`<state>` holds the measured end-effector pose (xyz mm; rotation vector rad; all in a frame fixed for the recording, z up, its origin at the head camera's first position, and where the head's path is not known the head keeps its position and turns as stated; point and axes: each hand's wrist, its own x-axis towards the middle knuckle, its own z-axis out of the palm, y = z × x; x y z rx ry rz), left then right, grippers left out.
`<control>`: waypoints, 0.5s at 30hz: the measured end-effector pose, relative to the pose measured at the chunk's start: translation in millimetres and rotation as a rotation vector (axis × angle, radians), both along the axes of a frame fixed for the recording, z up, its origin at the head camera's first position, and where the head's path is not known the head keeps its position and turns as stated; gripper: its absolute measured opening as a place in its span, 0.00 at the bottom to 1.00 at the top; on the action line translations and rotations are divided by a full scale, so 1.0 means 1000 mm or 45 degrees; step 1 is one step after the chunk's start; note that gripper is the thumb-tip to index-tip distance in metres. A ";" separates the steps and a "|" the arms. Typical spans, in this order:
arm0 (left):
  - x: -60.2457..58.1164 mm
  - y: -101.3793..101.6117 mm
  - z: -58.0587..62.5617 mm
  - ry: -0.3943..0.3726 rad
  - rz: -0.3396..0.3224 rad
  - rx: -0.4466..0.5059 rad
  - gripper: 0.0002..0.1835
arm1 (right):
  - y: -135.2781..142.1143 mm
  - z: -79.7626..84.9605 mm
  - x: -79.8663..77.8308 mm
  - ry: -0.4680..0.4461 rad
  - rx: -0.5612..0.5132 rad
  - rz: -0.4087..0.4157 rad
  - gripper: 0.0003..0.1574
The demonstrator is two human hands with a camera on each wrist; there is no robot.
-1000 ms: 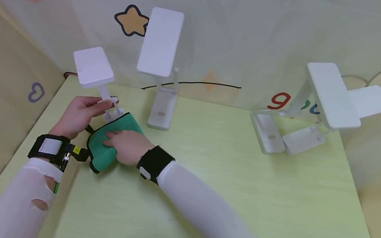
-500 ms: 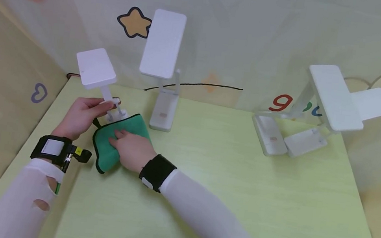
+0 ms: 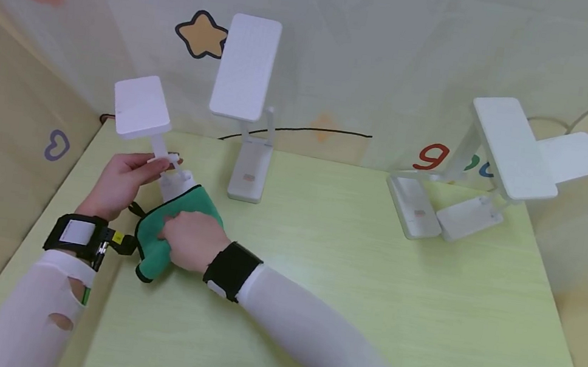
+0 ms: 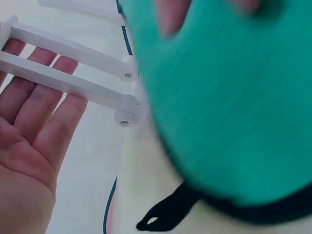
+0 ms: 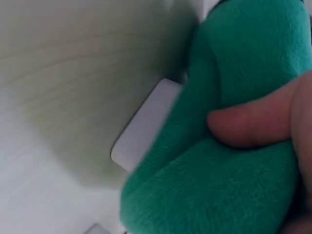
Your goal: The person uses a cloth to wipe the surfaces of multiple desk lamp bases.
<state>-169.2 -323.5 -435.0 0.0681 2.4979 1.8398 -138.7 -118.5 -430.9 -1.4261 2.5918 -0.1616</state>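
Observation:
At the far left of the table stands a white desk lamp (image 3: 142, 105). My left hand (image 3: 116, 183) holds its folding arm near the joint; in the left wrist view, fingers lie behind the two white arm bars (image 4: 73, 80). A green cloth with black edging (image 3: 152, 259) covers most of the lamp's base, whose back end shows past it. My right hand (image 3: 192, 241) grips the cloth on top of the base. In the right wrist view, the thumb (image 5: 258, 122) digs into the folded cloth, and a strip of white base (image 5: 146, 127) shows beside it.
Just right of my hands stands a second white desk lamp (image 3: 250, 169). Two more white lamps, one with its panel (image 3: 515, 149) overlapping the other's panel (image 3: 578, 157), stand at the back right. A printed curtain (image 3: 342, 61) hangs behind the pale green table (image 3: 350, 264).
The cloth and my right hand have slid along the lamp's base towards me, baring more of its back end. My left hand keeps its hold on the lamp's arm.

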 end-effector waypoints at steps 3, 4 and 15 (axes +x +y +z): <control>0.001 0.000 0.000 0.007 -0.007 0.008 0.24 | -0.009 -0.008 -0.007 0.004 -0.001 -0.027 0.22; 0.001 0.000 0.000 0.011 -0.011 0.011 0.24 | -0.011 -0.010 -0.010 0.008 0.004 -0.038 0.24; -0.003 -0.003 -0.001 0.011 -0.014 -0.058 0.25 | -0.001 -0.013 -0.010 0.163 0.030 -0.122 0.26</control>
